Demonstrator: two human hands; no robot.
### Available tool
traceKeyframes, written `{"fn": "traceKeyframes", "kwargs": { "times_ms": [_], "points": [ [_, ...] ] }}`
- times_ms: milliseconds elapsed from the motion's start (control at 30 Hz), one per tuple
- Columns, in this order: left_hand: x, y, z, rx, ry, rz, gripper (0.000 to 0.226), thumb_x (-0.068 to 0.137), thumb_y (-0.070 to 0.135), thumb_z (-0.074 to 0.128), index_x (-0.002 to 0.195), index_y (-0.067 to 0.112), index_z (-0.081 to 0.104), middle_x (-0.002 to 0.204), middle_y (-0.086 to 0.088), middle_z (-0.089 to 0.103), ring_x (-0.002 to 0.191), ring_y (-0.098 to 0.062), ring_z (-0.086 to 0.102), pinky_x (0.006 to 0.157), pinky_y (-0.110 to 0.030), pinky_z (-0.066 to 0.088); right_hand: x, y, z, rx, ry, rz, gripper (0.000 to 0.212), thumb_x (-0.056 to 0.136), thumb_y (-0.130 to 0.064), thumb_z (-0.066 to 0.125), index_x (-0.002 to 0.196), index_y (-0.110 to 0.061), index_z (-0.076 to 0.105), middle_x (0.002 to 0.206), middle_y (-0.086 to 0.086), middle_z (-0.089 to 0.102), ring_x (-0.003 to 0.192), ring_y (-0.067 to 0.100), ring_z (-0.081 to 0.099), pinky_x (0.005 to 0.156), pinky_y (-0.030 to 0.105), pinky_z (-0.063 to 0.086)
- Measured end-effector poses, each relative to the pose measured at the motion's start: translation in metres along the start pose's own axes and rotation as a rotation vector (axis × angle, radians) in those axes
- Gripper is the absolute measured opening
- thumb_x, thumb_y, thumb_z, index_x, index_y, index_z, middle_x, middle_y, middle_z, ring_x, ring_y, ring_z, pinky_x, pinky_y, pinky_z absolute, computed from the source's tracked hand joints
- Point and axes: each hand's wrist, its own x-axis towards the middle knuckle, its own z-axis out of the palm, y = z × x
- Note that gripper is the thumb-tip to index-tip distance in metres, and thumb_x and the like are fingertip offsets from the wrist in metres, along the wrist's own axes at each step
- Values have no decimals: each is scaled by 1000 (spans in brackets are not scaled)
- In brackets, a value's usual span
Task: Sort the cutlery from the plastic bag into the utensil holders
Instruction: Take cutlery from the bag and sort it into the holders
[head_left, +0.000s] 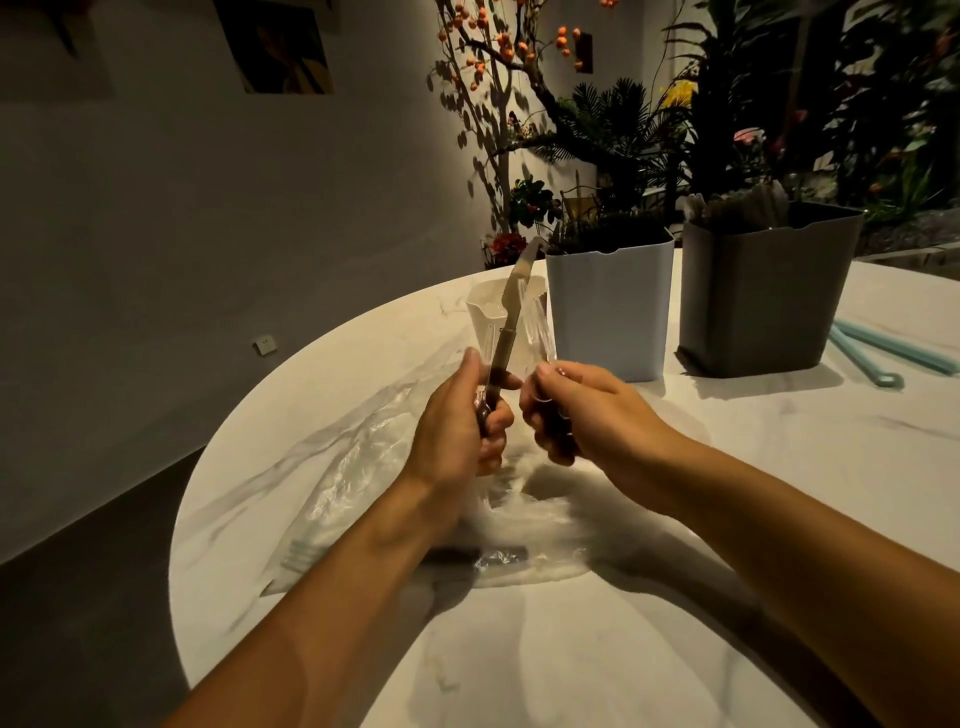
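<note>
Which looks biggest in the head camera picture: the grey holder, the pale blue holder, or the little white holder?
1. Grey holder looks largest.
2. Pale blue holder looks a bit smaller; the two stand side by side.
3. White holder looks smallest, though the knife partly hides it.

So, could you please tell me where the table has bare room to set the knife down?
Bare table lies right of the right hand, before the grey holder. The plastic bag crowds the left side.
</note>
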Motion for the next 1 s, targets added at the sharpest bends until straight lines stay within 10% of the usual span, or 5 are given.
{"fn": "traceKeyframes", "kwargs": {
  "times_ms": [233, 400, 567, 1000],
  "points": [
    [-4, 2, 1, -144, -129, -56, 82, 96, 70, 8, 123, 13, 60, 83, -9, 61, 68, -14, 53, 63, -28, 43, -9, 2, 13, -384, -103, -189, 44, 104, -38, 33, 92, -14, 68, 79, -5, 67, 65, 4, 61, 66, 20, 47],
    [-7, 1, 12, -9, -87, -32, 54, 92, 63, 41, 114, 19, 63, 99, -5, 69, 93, -17, 67, 83, -33, 56, -14, 0, 13, -790, -1, -239, 41, 104, -42, 31, 93, -21, 64, 89, -5, 68, 80, 13, 64, 80, 37, 56],
    [-7, -2, 19, -8, -12, -68, 27, 103, 37, 47, 99, 18, 66, 92, 0, 71, 88, -10, 67, 72, -16, 56, -20, -10, 16, -1242, 58, -257, 33, 103, -42, 32, 119, -23, 55, 93, -4, 54, 83, 15, 56, 83, 33, 50],
    [-11, 4, 19, 65, 60, -33, 36, 108, 27, 39, 87, 15, 66, 66, 0, 61, 63, -12, 57, 67, -30, 49, -8, -8, -13, -847, -76, -226, 46, 93, -58, 45, 79, -26, 75, 67, -9, 69, 63, 9, 65, 70, 31, 59]
  ]
}}
